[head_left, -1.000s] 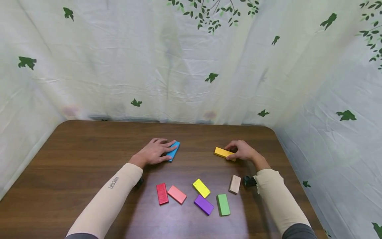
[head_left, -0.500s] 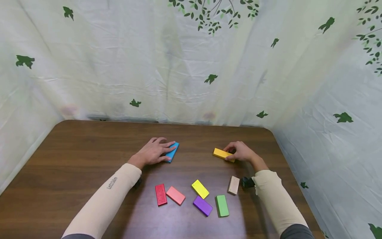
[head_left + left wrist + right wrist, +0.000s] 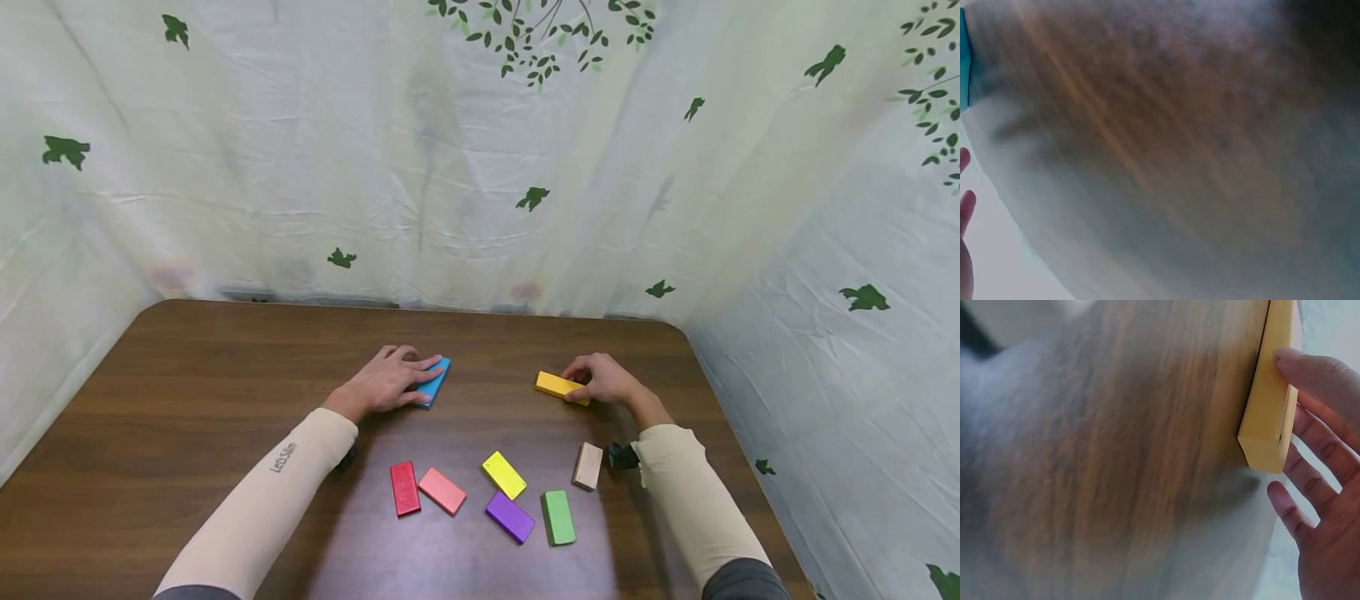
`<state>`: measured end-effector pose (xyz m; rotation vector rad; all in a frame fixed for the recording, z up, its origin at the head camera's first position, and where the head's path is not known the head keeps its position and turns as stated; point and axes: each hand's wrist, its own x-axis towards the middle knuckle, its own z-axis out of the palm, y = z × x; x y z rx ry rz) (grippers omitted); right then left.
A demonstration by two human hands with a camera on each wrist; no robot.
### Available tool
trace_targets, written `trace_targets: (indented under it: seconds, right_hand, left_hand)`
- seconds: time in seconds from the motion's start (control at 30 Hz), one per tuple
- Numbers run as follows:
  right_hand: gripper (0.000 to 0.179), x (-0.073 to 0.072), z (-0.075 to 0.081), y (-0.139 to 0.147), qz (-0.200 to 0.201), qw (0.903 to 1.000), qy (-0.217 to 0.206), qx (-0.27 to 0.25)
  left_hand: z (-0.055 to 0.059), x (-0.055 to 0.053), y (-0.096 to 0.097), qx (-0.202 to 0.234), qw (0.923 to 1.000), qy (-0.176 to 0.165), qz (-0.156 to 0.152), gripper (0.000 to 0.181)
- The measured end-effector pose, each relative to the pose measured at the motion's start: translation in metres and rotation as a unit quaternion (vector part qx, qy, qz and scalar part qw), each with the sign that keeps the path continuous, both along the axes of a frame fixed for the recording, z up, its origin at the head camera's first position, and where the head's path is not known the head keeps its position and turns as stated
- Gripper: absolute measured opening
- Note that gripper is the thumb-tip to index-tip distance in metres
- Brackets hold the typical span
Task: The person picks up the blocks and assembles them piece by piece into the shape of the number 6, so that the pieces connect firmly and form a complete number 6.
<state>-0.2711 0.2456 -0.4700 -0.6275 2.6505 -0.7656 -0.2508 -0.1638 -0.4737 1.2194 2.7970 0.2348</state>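
Observation:
In the head view my left hand point(image 3: 385, 382) lies over a flat blue block point(image 3: 437, 383), its fingers spread and rather straight across the top and the thumb at the near end. Only a sliver of the blue block point(image 3: 964, 62) shows at the left wrist view's edge, with fingertips below it. On the right, my right hand point(image 3: 611, 381) pinches an orange block point(image 3: 553, 383) between thumb and fingers. The right wrist view shows the thumb on one face of this orange block point(image 3: 1266, 412), the other fingers behind it, and the lower fingers apart from it.
Nearer the body lie a red block point(image 3: 405, 489), a pink block point(image 3: 442, 491), a yellow block point(image 3: 504, 475), a purple block point(image 3: 510, 517), a green block point(image 3: 558, 517) and a beige block point(image 3: 588, 466). The brown table point(image 3: 247, 367) ends at a pale curtain point(image 3: 285, 183).

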Motion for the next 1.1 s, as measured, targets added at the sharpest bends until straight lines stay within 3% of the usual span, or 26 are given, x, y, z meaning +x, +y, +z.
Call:
trace_targets:
  seconds: [0.33,0.73,1.1]
  right_hand:
    - [0.029,-0.009,0.002,-0.011,0.017,0.9998,0.009,0.005]
    - [0.026,-0.021,0.004,-0.025,0.029,0.9995,0.01,0.01]
    - [0.026,-0.033,0.007,-0.042,0.069,0.9972,0.026,0.013]
  left_hand:
    - [-0.002,0.0,0.0,-0.009,1.0,0.001,0.001,0.061]
    - [0.003,0.002,0.001,-0.013,0.9999,-0.004,0.007,0.062]
    - [0.002,0.002,0.0,-0.004,0.9999,-0.008,0.009,0.061]
